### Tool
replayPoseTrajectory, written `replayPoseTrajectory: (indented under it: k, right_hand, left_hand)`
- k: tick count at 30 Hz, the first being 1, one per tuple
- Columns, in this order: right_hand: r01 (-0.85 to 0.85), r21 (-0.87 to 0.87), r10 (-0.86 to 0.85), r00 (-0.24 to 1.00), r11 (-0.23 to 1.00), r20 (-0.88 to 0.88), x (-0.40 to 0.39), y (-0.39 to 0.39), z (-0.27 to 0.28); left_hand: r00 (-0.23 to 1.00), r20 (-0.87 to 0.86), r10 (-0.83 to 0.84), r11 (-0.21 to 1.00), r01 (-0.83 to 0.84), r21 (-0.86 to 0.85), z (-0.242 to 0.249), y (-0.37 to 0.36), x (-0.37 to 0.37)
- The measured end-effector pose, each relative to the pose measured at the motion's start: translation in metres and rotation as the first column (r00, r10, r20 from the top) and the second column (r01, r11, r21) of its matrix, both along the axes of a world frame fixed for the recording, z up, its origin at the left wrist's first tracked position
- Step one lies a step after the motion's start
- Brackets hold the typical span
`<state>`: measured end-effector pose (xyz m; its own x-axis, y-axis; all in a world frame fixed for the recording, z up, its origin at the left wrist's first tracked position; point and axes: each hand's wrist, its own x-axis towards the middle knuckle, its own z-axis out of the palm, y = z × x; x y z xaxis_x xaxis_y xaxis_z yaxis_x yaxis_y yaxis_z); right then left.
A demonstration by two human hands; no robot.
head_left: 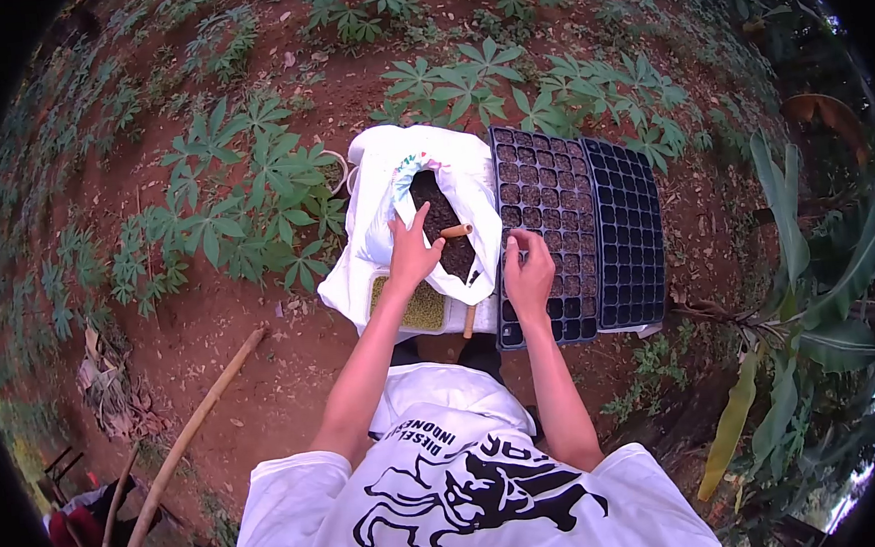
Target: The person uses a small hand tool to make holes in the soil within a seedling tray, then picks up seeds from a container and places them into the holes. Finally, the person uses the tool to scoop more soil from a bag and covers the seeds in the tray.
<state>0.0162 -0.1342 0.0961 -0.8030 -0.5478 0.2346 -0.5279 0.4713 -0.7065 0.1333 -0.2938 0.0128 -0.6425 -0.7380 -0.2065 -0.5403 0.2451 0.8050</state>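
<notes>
A white sack (pixel 485 205) with a folded-back mouth stands in front of me, with dark soil (pixel 433 206) inside. A tool's wooden handle (pixel 457 230) sticks out of the soil; its working end is hidden. My left hand (pixel 412 253) is at the sack's near-left rim, fingers apart, thumb close to the handle. Over the left edge of a black seedling tray (pixel 543 202), just right of the sack, my right hand (pixel 531 273) hovers with bent fingers and the thumb apart. Many of that tray's cells hold brown soil; the nearest ones look darker.
A second black tray (pixel 627 232) with dark cells lies to the right. Below the sack sits a container of small green grains (pixel 419 305), beside another wooden handle (pixel 470 322). Leafy plants (pixel 261 174) grow around on red earth; a wooden pole (pixel 192 444) slants at left.
</notes>
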Motion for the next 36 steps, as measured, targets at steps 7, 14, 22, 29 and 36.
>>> replayPoseTrajectory:
  k: [7,14,22,29,36]
  right_hand:
    - [-0.378,0.418,0.419,0.908,0.826,-0.005,0.004,-0.069,-0.017]
    - [-0.378,0.634,0.489,0.872,0.675,0.000,-0.002,-0.081,-0.037]
    - [-0.302,0.361,0.310,0.950,0.883,0.036,0.022,-0.024,-0.044]
    - [-0.222,0.180,0.229,0.973,0.958,-0.023,0.030,-0.004,-0.051]
    - [-0.193,0.073,0.193,0.981,0.978,0.017,0.034,0.005,-0.045]
  left_hand:
    - [0.997,-0.068,-0.037,0.993,0.044,0.111,-0.001,-0.011,0.006]
    - [0.993,-0.082,-0.088,0.985,0.099,0.142,-0.004,-0.017,0.018]
    - [0.996,-0.007,-0.090,0.991,0.090,0.103,-0.011,-0.018,0.017]
    - [0.995,0.010,-0.099,0.994,0.098,0.040,-0.011,-0.016,0.017]
    - [0.996,0.005,-0.094,0.990,0.092,0.107,-0.008,-0.019,0.021]
